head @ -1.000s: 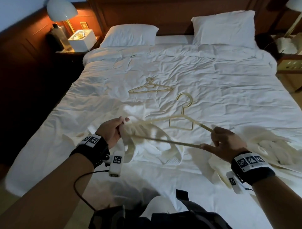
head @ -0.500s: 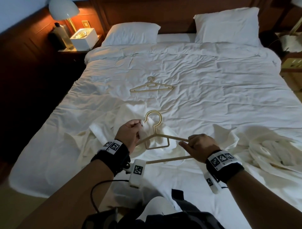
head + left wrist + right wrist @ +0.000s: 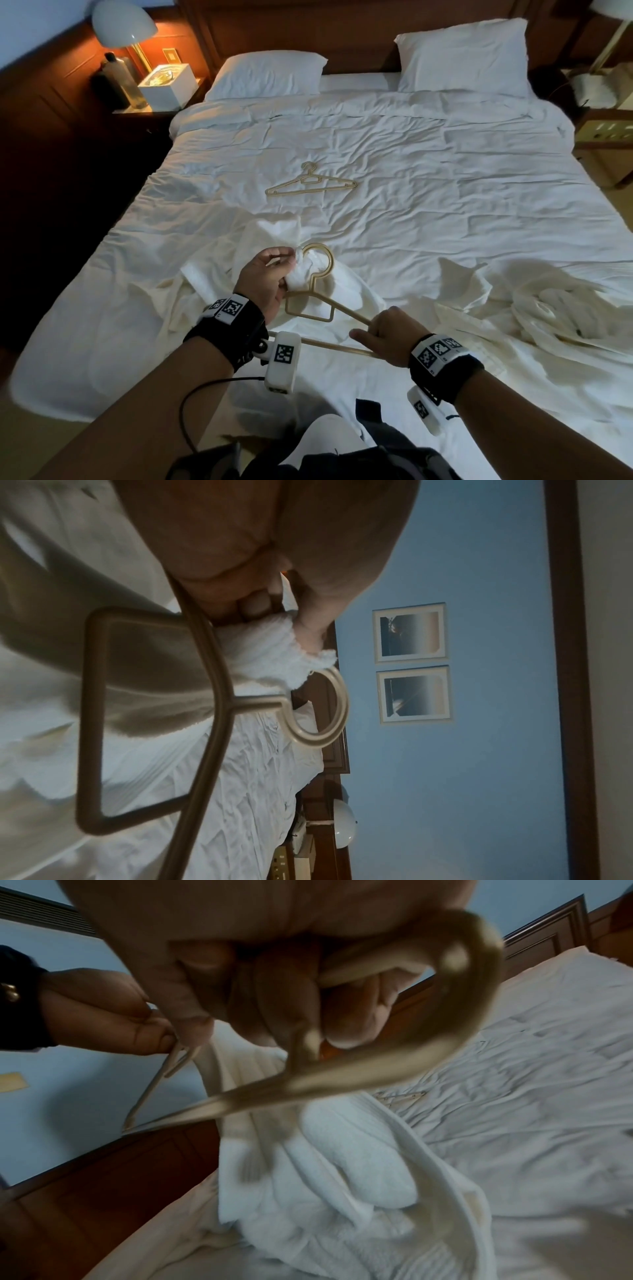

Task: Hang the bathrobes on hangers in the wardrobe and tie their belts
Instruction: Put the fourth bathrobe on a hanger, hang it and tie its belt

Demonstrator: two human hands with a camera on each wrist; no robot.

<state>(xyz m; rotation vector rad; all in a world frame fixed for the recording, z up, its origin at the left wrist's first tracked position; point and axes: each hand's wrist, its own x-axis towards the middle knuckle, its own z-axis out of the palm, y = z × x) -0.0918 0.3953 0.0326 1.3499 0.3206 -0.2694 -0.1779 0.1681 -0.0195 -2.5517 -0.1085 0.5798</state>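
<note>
Left hand (image 3: pixel 270 274) pinches a bunch of white bathrobe (image 3: pixel 303 270) beside the gold hanger (image 3: pixel 317 291) hook, right hand (image 3: pixel 385 337) fingers curled tight round its end.

Bare arms, black wristbands (image 3: pixel 445 371) w/ b&w square markers, white cam pods (left one cabled)

The head camera looks down and forward along the bed (image 3: pixel 445 212) from its foot, toward the headboard. The left wrist camera (its picture turned on its side) sits close under the palm, facing the blue wall (image 3: pixel 479 777). The right wrist camera, equally close, faces leftward across the bed. All three share the held hanger (image 3: pixel 310 310) and the bed.
</note>
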